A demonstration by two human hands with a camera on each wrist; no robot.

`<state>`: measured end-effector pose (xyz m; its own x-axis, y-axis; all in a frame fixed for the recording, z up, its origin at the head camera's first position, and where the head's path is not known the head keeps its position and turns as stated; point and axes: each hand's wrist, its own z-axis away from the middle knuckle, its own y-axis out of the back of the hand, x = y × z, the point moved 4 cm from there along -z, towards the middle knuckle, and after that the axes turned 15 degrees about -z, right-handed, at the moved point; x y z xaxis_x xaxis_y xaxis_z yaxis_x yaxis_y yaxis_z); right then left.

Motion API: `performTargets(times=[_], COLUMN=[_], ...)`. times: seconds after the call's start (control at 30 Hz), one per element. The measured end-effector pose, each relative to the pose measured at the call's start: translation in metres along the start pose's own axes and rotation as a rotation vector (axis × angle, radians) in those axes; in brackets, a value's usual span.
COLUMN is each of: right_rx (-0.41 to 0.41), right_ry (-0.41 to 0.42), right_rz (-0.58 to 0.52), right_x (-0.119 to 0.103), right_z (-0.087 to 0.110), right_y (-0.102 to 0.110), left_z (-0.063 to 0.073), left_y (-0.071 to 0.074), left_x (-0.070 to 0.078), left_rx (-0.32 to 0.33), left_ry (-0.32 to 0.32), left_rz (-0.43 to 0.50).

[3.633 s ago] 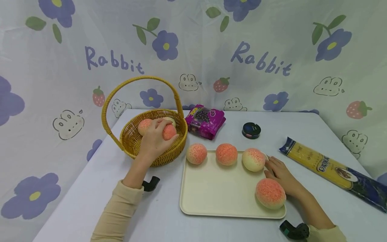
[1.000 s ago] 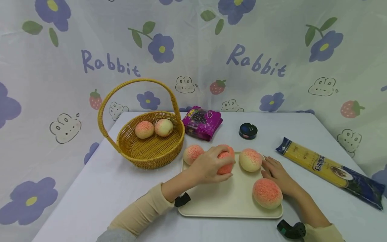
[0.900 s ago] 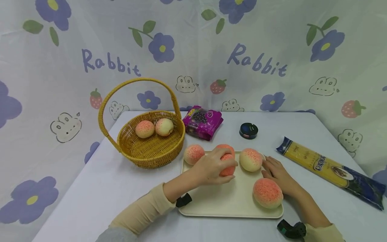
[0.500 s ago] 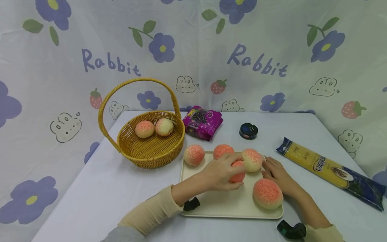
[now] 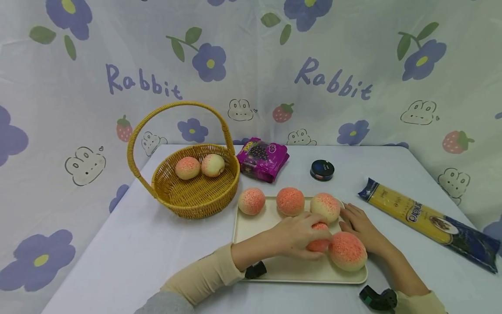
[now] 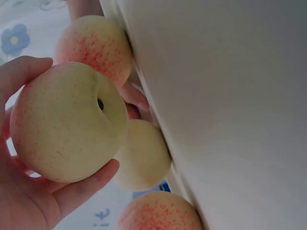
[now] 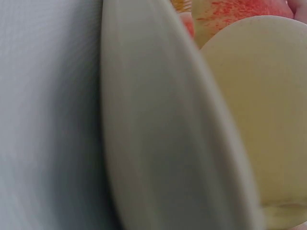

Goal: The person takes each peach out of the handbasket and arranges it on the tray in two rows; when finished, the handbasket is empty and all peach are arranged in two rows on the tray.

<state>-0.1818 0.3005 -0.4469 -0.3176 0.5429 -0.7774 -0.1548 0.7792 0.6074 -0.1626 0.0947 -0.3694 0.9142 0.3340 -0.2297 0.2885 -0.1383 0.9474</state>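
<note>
peach (image 6: 67,124) in left fingers (image 6: 29,69), above tray (image 5: 294,268)

White worktop (image 5: 129,244). Far half occupied, left to right, by a handled wicker basket (image 5: 196,210), a purple packet (image 5: 262,159) printed with dark berries, and a small round dark tin (image 5: 322,170). Cream tray (image 5: 282,270) set flat, nearer the front edge. Long yellow-and-blue packet (image 5: 429,224) laid aslant at right, well apart from the basket.

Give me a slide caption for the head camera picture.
The left hand holds one peach over a cream tray bearing four more peaches, near a wicker basket containing two others.
</note>
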Motion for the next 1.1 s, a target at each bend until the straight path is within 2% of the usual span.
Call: performTargets(times=[0.57,0.93,1.1], right_rx=[-0.003,0.005,0.007], right_ry=[-0.006,-0.003,0.002], right_rz=[0.003,0.008,0.006], right_x=[-0.0024,-0.0023,-0.0015], right_z=[-0.0014,-0.0013,-0.0011], right_y=[0.0006,0.0010,0.0008], left_z=[-0.0027,-0.0011,-0.0002], left_y=[-0.0083,-0.0091,-0.0075], left_x=[0.0014,0.0026,0.0025], left_rx=[-0.090,-0.064,-0.087], left_ry=[0.008,-0.031,-0.038], left_rz=[0.074,0.106,0.105])
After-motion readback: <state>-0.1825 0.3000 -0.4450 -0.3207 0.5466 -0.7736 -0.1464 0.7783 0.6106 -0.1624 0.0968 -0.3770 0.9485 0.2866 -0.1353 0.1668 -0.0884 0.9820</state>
